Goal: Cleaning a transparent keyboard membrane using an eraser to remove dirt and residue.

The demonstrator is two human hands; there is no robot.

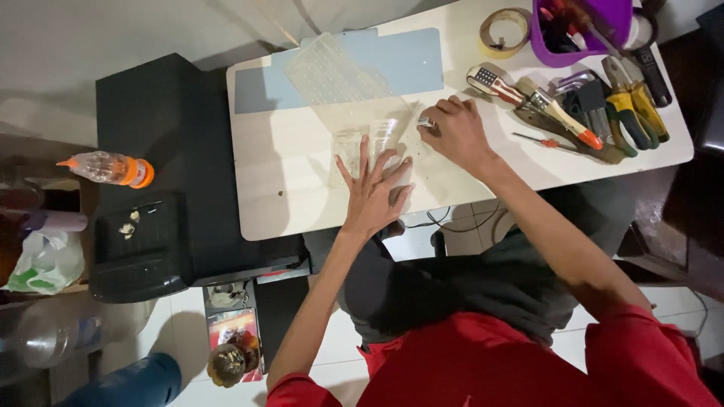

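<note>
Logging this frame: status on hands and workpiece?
Left hand flat, fingers spread, on clear plastic sheet. Right hand curled at sheet's right edge. Hand tools piled right, apart from the sheet.

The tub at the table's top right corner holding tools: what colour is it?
Purple. The tub shows best in the head view, beside the roll of tape.

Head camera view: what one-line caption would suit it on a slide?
Left hand flat on a clear plastic sheet, right hand at its edge, hand tools alongside on a white table.
</note>
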